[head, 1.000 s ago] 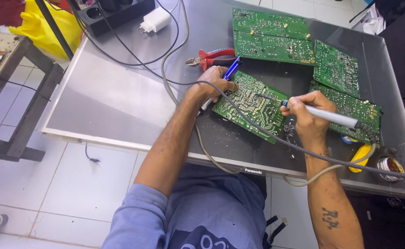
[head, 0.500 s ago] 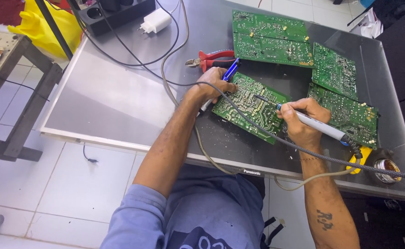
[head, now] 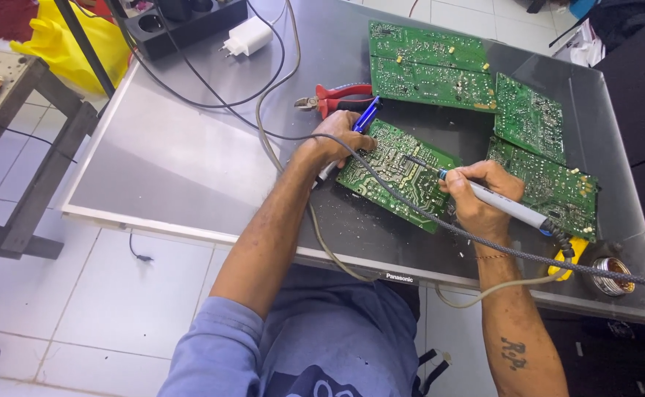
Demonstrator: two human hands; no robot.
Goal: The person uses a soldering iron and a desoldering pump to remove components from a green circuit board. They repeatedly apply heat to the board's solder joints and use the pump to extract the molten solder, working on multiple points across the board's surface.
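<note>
Nearest the camera, a blue shirt (head: 315, 345) and two bare forearms are seen reaching over the edge of a flat grey panel (head: 190, 162) laid on its face as a work surface. On that panel, a green circuit board (head: 396, 173) lies solder side up between the two hands. The right hand (head: 484, 195) is closed around a white soldering iron (head: 506, 206), held like a pen, with its dark tip (head: 418, 160) set down on the board. A braided cable (head: 616, 273) runs from the iron off to the right, past a yellow-handled tool (head: 568, 257) and a small round tin (head: 615, 266). The left hand (head: 341, 136) is rested on the board's left corner, fingers curled around a blue and white pen-shaped tool (head: 363, 121). Just beyond that hand, red-handled pliers (head: 333, 99) are laid on the panel. Farther back and to the right, three more green boards (head: 429, 66) are spread out. At the far left, a white charger (head: 245, 38) and a black power strip (head: 183, 22) can be made out.
</note>
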